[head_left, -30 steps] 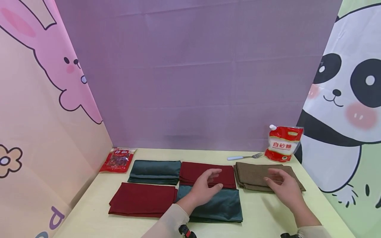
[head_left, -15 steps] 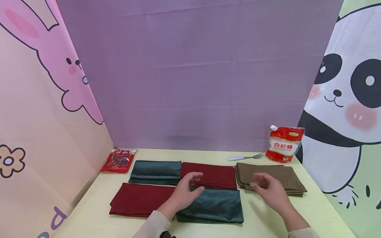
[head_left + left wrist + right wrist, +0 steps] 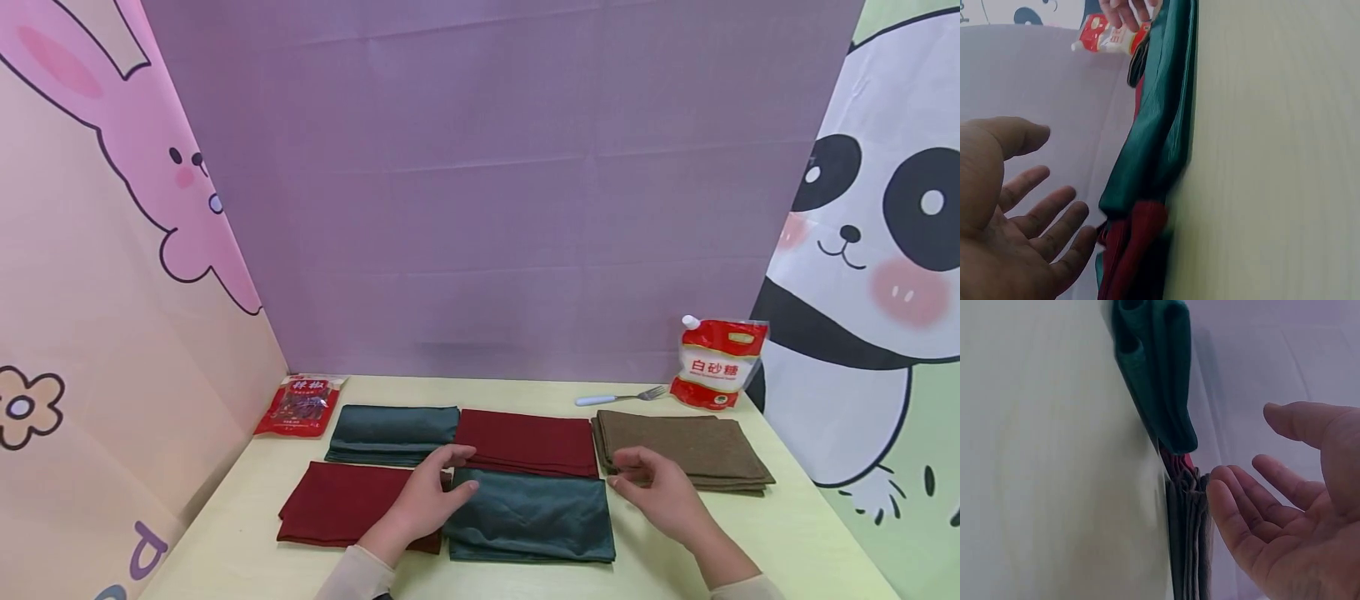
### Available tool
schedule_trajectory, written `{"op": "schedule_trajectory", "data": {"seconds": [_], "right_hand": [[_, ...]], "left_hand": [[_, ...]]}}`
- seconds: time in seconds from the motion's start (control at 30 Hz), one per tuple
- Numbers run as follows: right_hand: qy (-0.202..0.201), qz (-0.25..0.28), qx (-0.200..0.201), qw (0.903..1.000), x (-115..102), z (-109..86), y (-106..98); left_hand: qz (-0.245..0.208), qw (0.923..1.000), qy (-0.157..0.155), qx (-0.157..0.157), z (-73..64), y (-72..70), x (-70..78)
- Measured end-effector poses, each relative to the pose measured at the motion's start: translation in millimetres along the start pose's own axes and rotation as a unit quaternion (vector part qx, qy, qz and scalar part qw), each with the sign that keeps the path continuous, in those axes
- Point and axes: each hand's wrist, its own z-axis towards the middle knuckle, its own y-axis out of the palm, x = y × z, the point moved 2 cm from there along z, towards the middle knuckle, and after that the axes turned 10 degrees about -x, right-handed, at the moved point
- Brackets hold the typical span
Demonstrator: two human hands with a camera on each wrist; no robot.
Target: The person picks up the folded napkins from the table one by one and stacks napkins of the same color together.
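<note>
Between my hands lies the front teal cloth [image 3: 534, 518], a satiny, slightly rumpled rectangle folded in thick, rounded layers. My left hand [image 3: 429, 498] is at its left edge and my right hand [image 3: 662, 496] just off its right edge; the fingers of both are loosely parted, gently bent, and have hold of nothing. Under my left wrist spreads the front red cloth [image 3: 345, 502], matte and flat. Behind sit the rear red cloth [image 3: 525, 440], the glossy rear teal cloth [image 3: 396, 429] and the coarse brown cloth [image 3: 675, 446], stacked in thin folds. A second ago my left hand was over the front teal cloth and my right over the brown one; both have shifted left, while the cloths lie where they were.
</note>
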Motion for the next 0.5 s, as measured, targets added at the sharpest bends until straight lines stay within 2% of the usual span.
{"op": "schedule_trajectory", "data": {"seconds": [0.23, 0.5], "right_hand": [[0.007, 0.016, -0.033, 0.9993, 1, -0.8, 11], [0.011, 0.022, -0.08, 0.9965, 5, -1.4, 17]], "left_hand": [[0.018, 0.9991, -0.039, 0.002, -8.8, -9.2, -8.4], [0.057, 0.9963, -0.064, -0.01, -11.7, -10.0, -12.7]]}}
